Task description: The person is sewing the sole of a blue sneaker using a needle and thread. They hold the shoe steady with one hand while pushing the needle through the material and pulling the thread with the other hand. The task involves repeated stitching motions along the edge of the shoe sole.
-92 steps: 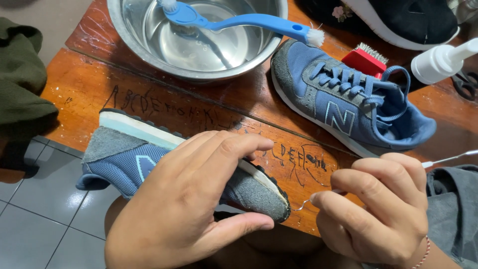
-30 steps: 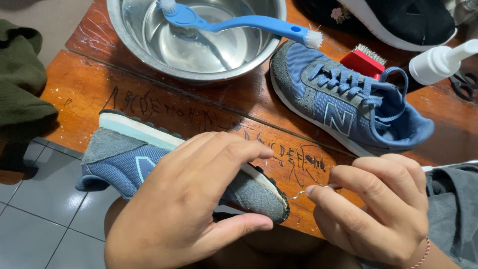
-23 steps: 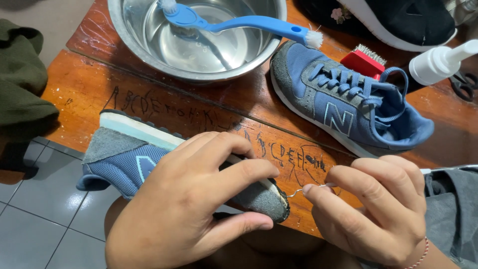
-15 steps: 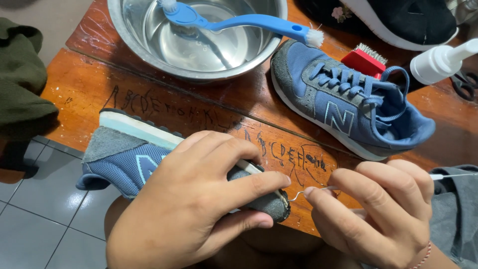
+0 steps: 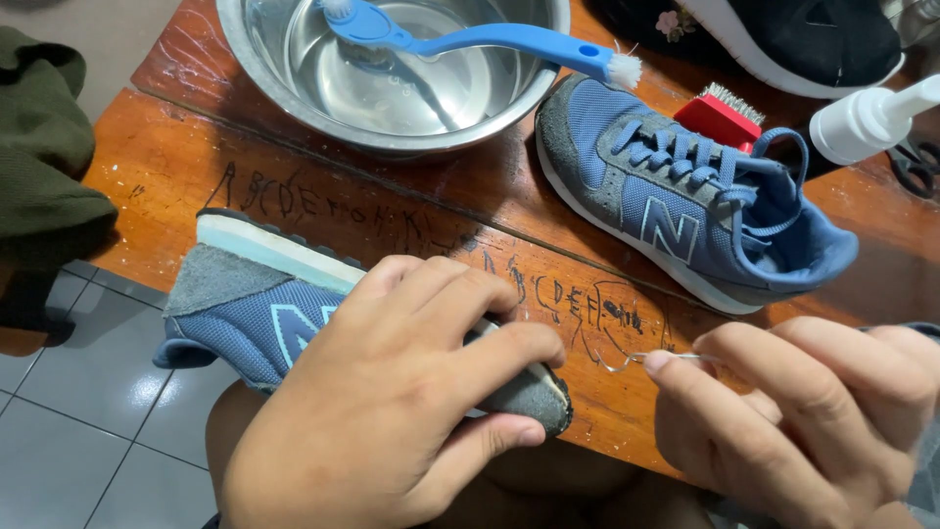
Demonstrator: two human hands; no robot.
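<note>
My left hand (image 5: 392, 402) grips a blue and grey sneaker (image 5: 250, 313) lying on its side at the near edge of the wooden table (image 5: 186, 167), fingers wrapped over its toe. My right hand (image 5: 813, 411) pinches a thin bent wire or needle (image 5: 636, 360) between thumb and fingers, its tip just right of the shoe's toe. A second blue sneaker (image 5: 685, 196) with laces tied stands upright on the table further back.
A steel bowl of water (image 5: 392, 73) holds a blue long-handled brush (image 5: 490, 39). A red brush (image 5: 725, 118), a white pump bottle (image 5: 867, 118) and a black shoe (image 5: 783, 39) lie at the back right. Green cloth (image 5: 44, 167) sits left. Grey floor tiles (image 5: 78, 431) lie below.
My left hand has curled tighter around the shoe's toe. My right hand shifted slightly right and now shows the thin wire held out toward the toe.
</note>
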